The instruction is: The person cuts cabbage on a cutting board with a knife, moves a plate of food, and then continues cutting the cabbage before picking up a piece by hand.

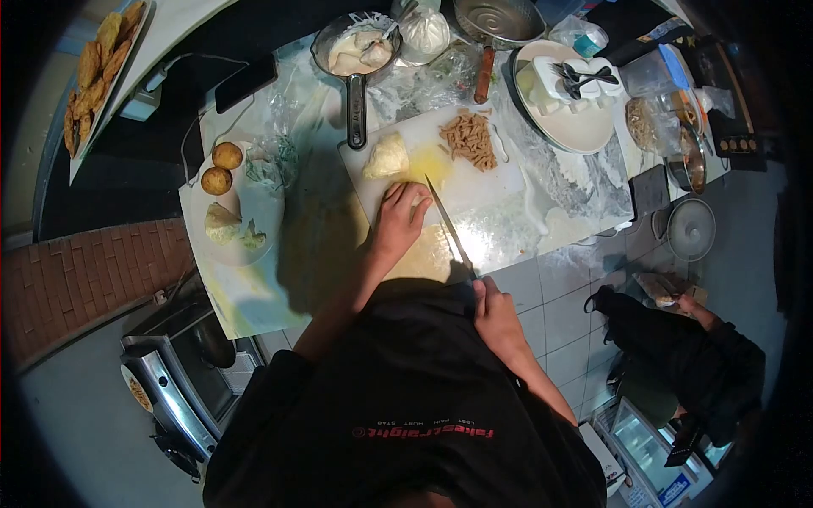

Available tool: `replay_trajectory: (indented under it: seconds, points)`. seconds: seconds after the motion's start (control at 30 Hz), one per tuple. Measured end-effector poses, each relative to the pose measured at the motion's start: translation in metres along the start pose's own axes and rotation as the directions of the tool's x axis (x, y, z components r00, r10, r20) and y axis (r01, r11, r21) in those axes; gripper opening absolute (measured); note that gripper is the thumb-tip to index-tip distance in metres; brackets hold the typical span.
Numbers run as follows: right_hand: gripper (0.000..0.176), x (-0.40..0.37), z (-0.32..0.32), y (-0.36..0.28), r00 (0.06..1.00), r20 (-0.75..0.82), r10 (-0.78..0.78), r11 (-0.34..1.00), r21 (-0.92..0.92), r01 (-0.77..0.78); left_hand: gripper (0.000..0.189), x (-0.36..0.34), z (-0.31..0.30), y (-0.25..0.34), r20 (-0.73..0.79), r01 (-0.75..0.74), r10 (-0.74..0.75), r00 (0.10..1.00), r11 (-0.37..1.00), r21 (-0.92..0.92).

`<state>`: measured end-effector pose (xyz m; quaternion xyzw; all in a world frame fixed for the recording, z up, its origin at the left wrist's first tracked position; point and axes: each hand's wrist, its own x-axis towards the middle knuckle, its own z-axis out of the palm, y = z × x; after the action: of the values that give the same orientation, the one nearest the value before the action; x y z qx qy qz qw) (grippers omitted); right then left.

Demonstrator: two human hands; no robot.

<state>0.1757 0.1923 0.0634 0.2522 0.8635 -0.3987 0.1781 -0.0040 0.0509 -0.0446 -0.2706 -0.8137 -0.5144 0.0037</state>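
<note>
My left hand [401, 217] rests at the near edge of the white cutting board [501, 188], its fingers bent together at the board; what lies under them is too small to make out. My right hand [494, 315] is closed around the handle of a long knife [451, 227], whose tip points away from me and reaches the board beside my left fingers. Just beyond my left hand sits a pale yellow chunk [385, 157], with a yellow stain [428, 162] on the board to its right. Brown strips [469, 140] lie heaped at the board's far right.
A pan [356, 110] stands beyond the board, its handle pointing toward me. Plates with white dishes [566, 118] are at the right. Two round brown items [222, 168] and a plate [246, 245] lie left. Another person [690, 351] is at the far right.
</note>
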Motion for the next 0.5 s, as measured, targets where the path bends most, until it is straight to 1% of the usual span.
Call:
replay_trajectory:
  seconds: [0.07,0.17,0.2,0.27,0.4,0.5]
  points:
    - [0.034,0.000,-0.001,-0.003,1.000,-0.008,-0.027,0.998,-0.050,0.027,0.011,-0.001,0.002,0.002,-0.022,0.026,-0.025,0.999,0.999,0.028]
    - [0.032,0.000,0.004,0.000,1.000,0.006,0.004,0.995,-0.098,-0.003,0.011,0.001,0.002,0.004,-0.016,0.037,-0.037,0.999,0.999,0.031]
    - [0.032,-0.001,0.006,0.000,1.000,0.009,0.007,0.995,-0.097,-0.006,0.011,0.001,0.002,0.005,-0.013,0.041,-0.040,0.999,0.999,0.031]
    - [0.033,0.000,0.010,-0.001,0.998,0.014,0.062,0.992,-0.111,-0.060,0.011,0.001,0.001,0.006,-0.066,-0.004,0.010,0.998,0.996,0.089]
    - [0.034,0.002,0.011,0.003,0.998,0.034,0.050,0.992,-0.121,-0.045,0.009,-0.003,0.004,0.008,-0.035,-0.010,0.014,0.999,0.993,0.120]
    - [0.034,0.005,0.012,0.006,0.998,0.046,0.041,0.994,-0.102,-0.036,0.006,-0.004,0.007,0.010,-0.067,-0.017,0.026,0.997,0.990,0.139]
